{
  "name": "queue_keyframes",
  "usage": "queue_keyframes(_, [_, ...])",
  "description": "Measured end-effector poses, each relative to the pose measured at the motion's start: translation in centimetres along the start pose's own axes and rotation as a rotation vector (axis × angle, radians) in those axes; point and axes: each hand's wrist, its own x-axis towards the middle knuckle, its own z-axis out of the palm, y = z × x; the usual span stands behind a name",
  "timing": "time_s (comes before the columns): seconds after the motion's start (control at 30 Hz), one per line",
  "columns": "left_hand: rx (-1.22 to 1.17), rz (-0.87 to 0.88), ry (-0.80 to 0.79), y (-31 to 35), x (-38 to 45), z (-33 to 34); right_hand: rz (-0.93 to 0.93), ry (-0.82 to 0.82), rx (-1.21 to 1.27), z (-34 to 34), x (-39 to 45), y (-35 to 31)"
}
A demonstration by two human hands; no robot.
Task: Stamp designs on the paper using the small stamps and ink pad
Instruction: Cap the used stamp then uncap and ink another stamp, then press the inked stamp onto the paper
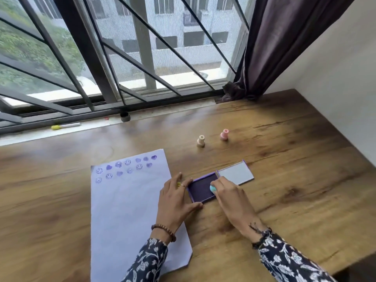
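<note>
A white paper (126, 210) lies on the wooden table, its top edge covered with several purple smiley and heart prints. To its right sits the open purple ink pad (200, 190) with its grey lid (236, 173) folded out flat. My right hand (227, 195) pinches a small teal stamp (213, 188) and presses it down on the pad's right side. My left hand (176, 200) rests flat with fingers spread, steadying the pad's left and front edges. A cream stamp (201, 141) and a pink stamp (224, 134) stand upright farther back.
The wooden table (284, 159) ends at a white wall on the right and a window sill at the back. On the sill lie a yellow-capped marker (65, 126) and a small dark cap (125, 116). A dark curtain (274, 47) hangs at the back right.
</note>
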Motion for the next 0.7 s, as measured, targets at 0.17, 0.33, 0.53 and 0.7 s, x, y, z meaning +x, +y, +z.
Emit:
queue_keyframes(0.17, [-0.008,0.0,0.008,0.0,0.1,0.2,-0.019,-0.167,-0.018,-1.2,2.6,0.5])
queue_keyframes(0.33, [0.013,-0.006,-0.009,0.2,0.0,0.1,0.004,-0.228,-0.085,-1.6,3.3,0.0])
queue_keyframes(0.53, [-0.119,0.043,0.037,-0.7,-1.3,-1.5,0.0,-0.118,-0.131,-1.1,0.7,-1.2])
queue_keyframes(0.7, [-0.078,-0.025,0.186,-5.8,-3.7,-4.7,0.239,0.034,0.249,-1.1,0.3,-2.6])
